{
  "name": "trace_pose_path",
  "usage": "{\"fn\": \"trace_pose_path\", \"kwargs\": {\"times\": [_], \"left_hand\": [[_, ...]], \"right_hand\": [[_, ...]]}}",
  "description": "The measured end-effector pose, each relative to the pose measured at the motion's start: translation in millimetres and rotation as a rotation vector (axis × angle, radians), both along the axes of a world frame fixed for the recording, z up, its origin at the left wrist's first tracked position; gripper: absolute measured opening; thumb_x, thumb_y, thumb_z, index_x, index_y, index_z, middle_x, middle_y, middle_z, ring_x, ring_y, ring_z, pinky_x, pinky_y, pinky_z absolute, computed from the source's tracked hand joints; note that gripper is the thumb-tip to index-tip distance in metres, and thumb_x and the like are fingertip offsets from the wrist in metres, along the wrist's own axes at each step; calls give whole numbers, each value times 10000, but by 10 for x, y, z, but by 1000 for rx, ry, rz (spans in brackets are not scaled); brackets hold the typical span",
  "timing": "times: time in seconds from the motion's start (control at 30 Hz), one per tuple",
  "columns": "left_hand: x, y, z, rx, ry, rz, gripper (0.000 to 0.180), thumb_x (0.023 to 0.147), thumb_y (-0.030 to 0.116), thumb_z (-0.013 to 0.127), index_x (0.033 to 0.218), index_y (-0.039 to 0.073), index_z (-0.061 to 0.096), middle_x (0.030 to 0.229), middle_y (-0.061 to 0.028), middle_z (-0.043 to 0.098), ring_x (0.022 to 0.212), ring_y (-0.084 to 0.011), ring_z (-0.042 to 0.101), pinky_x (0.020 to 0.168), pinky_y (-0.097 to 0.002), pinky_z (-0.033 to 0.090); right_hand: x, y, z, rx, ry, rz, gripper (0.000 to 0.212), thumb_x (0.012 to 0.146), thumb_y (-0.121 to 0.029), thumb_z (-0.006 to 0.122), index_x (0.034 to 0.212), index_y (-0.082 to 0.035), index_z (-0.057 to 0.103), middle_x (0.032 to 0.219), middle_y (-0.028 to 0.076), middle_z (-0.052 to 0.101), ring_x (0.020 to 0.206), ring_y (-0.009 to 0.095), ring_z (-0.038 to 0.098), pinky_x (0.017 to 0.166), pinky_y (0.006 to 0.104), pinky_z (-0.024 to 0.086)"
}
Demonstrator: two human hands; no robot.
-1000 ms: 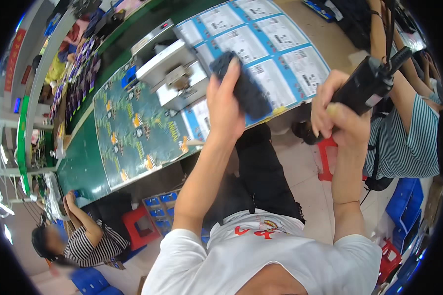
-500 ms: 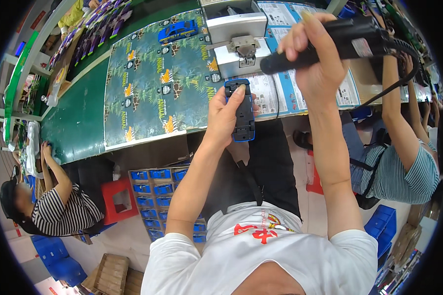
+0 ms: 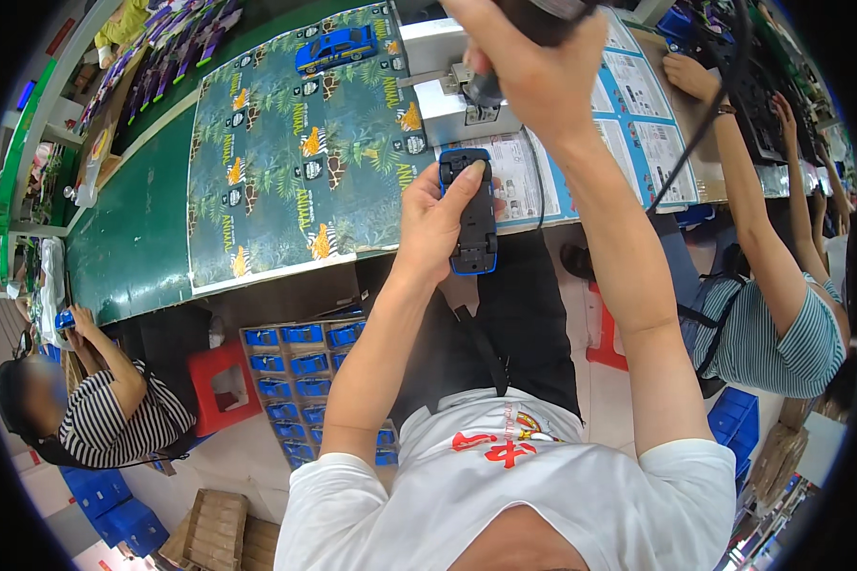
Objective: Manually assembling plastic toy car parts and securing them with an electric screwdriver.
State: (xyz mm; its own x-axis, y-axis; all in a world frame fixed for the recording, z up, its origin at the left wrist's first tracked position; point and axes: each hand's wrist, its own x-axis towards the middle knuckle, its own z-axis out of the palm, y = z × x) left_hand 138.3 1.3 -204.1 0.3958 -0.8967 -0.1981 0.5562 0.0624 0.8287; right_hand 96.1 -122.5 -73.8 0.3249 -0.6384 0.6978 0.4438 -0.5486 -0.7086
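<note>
My left hand (image 3: 430,226) grips a blue toy car (image 3: 477,233) with its black underside turned up, thumb pressed near the far end. The car is held at the table's front edge. In my right hand (image 3: 554,90) is a black corded electric screwdriver (image 3: 543,17), tilted with its nose down at a silver metal box, which looks like a screw feeder (image 3: 436,116). My hand and the tool hide part of the box, and the bit's tip is not clear. Another blue toy car (image 3: 336,49) stands on its wheels on the table, left of the box.
Animal-print sheets (image 3: 286,181) and blue-and-white printed sheets (image 3: 628,109) cover the green table (image 3: 129,228). A dark cord (image 3: 700,133) hangs at the right. Co-workers sit left and right. A divided carton of blue cars (image 3: 290,390) is below, beside a red stool (image 3: 200,390).
My right hand has moved left and away from me, bringing the screwdriver's nose onto the metal box. My left hand still holds the toy car in nearly the same place.
</note>
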Motion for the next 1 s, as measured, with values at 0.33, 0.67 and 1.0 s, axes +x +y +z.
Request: {"fn": "trace_pose_path", "kwargs": {"times": [0.33,0.67,1.0], "left_hand": [[21,-11,-77,-83,52,-10,241,970,146,632,1139,-18,577,1038,-156,701,867,-215,712,718,-349,624],[-21,-32,-22,-43,5,14,198,959,106,644,1131,9,631,992,-94,711,801,-155,707,661,-283,588],[-20,-26,-6,-25,18,11,218,963,98,637,1161,7,630,987,-92,712,775,-147,704,646,-267,576]], "right_hand": [[-203,12,134,257,-47,120,201,879,-108,741,747,-37,607,574,17,565,438,99,525,438,236,419],[-446,158,-193,134,25,231,145,928,-127,657,876,-26,567,621,41,524,498,145,533,549,321,475],[-464,223,-146,31,59,274,137,929,-116,649,919,-19,552,624,43,529,502,130,530,551,296,476]]}}
